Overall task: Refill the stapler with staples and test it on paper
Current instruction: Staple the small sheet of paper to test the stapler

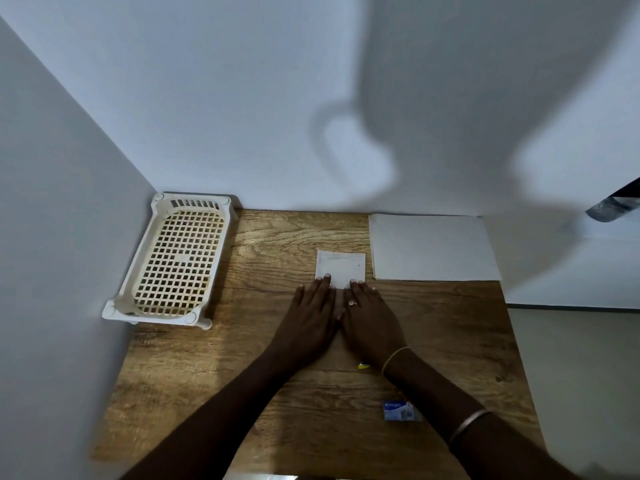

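Left grip and right grip lie open and flat, fingertips on the paper mid-desk. A yellow bit under the right wrist, likely the stapler, and the box near the front edge risk being swept aside.

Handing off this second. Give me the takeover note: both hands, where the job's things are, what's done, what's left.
Left hand: open, flat on the table, fingertips on the near edge of the small paper.
Right hand: open, flat, fingertips on the same edge.
Staple box: on the table beside the right forearm.
Yellow object: mostly hidden under the right wrist; possibly the stapler, cannot tell.
Paper stack: back right. Basket: left.
Done: nothing confirmable; no staple visible in the paper.
Left: check the stapler is loaded, then test it.
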`<state>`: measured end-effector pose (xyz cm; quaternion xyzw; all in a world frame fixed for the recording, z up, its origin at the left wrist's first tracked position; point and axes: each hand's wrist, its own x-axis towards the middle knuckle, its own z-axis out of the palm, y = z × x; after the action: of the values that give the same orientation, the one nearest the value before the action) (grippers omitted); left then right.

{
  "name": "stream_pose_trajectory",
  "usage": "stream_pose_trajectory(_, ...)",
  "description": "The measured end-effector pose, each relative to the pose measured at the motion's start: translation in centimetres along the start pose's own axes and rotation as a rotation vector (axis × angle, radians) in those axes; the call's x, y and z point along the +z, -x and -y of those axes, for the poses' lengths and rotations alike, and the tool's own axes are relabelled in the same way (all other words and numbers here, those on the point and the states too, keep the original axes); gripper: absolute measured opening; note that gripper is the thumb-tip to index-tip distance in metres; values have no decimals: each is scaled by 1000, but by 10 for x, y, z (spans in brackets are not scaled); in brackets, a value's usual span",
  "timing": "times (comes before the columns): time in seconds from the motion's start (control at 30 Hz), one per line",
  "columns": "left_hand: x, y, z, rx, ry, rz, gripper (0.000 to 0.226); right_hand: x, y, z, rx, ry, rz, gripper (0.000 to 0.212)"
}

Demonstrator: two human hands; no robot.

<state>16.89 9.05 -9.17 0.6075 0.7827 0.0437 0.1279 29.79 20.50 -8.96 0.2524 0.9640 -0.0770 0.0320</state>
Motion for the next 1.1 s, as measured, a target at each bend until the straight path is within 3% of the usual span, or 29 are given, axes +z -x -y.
stream_pose_trajectory(0.17,7,-7,5,-16,6,59,73,-6,-4,-3,27,-52,16,59)
stream_pose_trajectory(0.7,-24,-95,39,-45,48,48,67,-30,-92,-35,40,-30,92,58)
stream_pose_trajectory(1.1,-28,-99,35,-51,39,54,66,-31,-97,-37,50,0,111,60)
